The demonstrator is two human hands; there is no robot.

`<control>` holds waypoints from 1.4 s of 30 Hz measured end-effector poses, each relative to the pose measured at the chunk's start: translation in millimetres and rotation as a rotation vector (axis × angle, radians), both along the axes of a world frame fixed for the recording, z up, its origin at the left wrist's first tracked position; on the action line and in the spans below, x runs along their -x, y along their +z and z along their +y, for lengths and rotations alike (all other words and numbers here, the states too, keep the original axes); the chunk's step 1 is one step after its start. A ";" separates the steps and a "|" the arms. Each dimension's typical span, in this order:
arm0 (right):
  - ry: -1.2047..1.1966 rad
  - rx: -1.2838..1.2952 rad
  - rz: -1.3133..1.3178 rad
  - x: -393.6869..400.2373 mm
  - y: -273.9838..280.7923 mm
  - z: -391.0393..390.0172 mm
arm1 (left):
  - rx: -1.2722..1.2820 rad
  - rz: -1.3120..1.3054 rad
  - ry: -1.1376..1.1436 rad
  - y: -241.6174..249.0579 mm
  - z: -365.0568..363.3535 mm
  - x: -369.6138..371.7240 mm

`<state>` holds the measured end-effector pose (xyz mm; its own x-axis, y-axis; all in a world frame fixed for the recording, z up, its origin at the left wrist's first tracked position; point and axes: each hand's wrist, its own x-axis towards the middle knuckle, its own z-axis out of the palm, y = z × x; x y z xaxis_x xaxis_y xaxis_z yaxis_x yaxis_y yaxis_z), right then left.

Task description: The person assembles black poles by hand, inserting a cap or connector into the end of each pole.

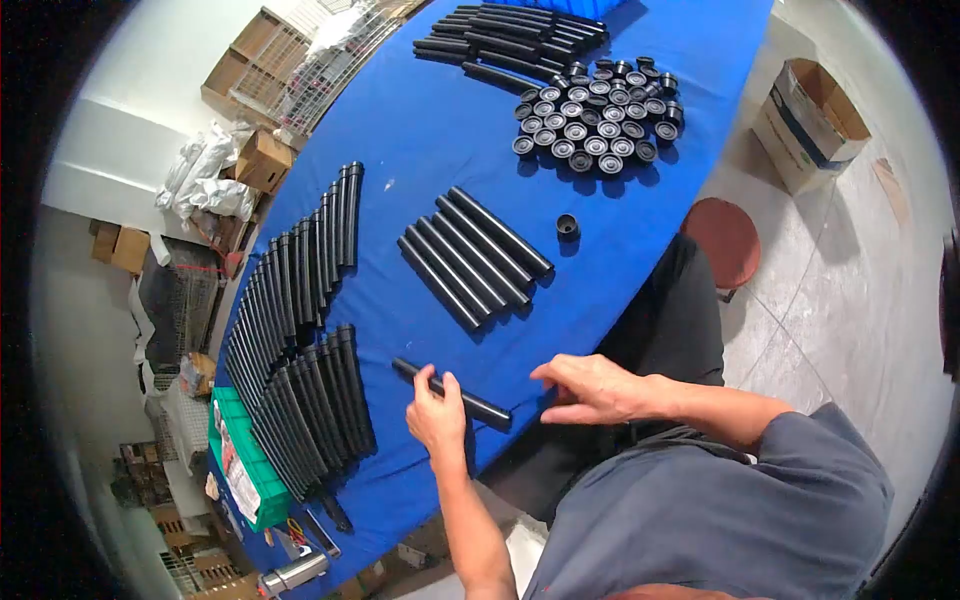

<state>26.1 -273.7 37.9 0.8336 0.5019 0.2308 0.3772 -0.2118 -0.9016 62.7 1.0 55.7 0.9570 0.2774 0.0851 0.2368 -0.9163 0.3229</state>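
Note:
My left hand (436,412) is closed around a black plastic tube (487,411), near the front edge of the blue-covered table. The tube lies slantwise, its lower right end pointing toward my right hand (592,389). That hand hovers just past the tube's end, thumb and fingers apart, with nothing visible in it. Beyond the hands, several loose black tubes (472,258) lie side by side. One black cap (568,228) stands alone to the right of them. A cluster of black caps (597,128) sits farther back.
More tubes (520,35) are heaped at the far end. On the left lie rows of tubes with collared ends (290,270), beside a green bin (240,465). A red stool (722,243) and a cardboard box (810,125) stand on the floor at right.

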 end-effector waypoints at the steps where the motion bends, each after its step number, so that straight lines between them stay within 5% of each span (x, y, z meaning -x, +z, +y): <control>1: 0.033 0.019 -0.041 1.4 3.4 5.5 | 0.097 -0.011 -0.006 -3.4 -0.9 9.0; 5: 0.074 0.229 -0.020 3.2 4.6 26.8 | 0.608 0.033 0.112 -11.6 -5.4 45.2; 9: 0.046 0.244 -0.083 3.0 -3.2 24.6 | 0.809 0.086 0.102 -7.4 -4.5 72.0; 13: 0.019 0.386 -0.159 11.1 -6.3 26.6 | 0.504 -0.107 -0.056 3.2 -13.2 85.0; 15: -0.008 0.425 -0.164 10.8 -9.8 27.4 | 0.168 -0.336 -0.418 0.6 -10.5 77.8; 19: 0.001 0.202 -0.062 2.7 10.5 18.7 | 0.094 -0.261 -0.570 6.4 -21.5 76.1; 28: 0.096 -0.373 0.196 -7.0 50.3 22.3 | 0.386 -0.328 -0.467 13.4 -19.2 78.8; 41: 0.065 -0.346 0.100 -15.9 55.8 40.7 | 0.187 -0.334 -0.460 19.3 -7.1 74.5; 42: 0.049 -0.350 0.063 -16.4 56.7 41.1 | 0.370 -0.334 -0.357 16.5 -5.5 77.8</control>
